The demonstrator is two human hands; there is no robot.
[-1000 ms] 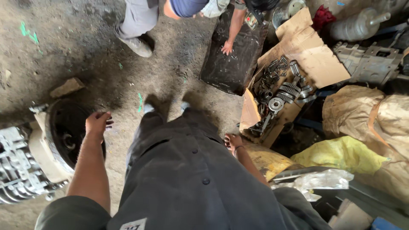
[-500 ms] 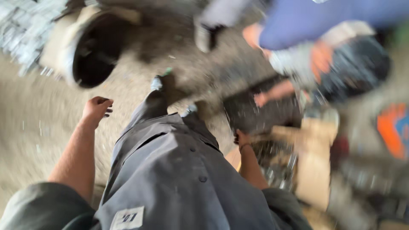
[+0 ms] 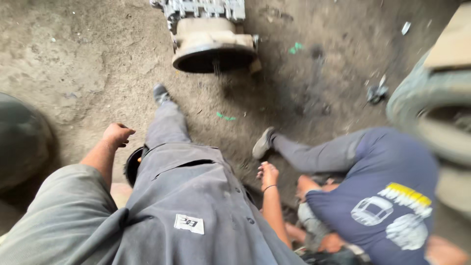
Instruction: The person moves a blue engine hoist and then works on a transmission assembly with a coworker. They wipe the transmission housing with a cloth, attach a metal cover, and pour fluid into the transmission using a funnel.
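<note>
My left hand [image 3: 117,135]: loosely curled, holding nothing, hanging at my side just above a dark round container [image 3: 132,166] with something orange at its rim.
My right hand [image 3: 268,172]: fingers half folded, empty as far as I can tell, a thin black band on the wrist, close to a co-worker's shoe [image 3: 263,142].
Co-worker [image 3: 387,196]: a person in a blue printed shirt and grey trousers, crouched low at my right, leg stretched across the dirt floor [image 3: 73,64].
Gearbox housing [image 3: 212,37]: a pale metal casing with a bell-shaped open mouth, resting on the floor ahead of my feet, well apart from both hands.
Tyre [image 3: 431,118]: a worn one at the right edge.
Risk: I judge the footing tight; a step could catch the outstretched leg or tip the container beside my left leg.
</note>
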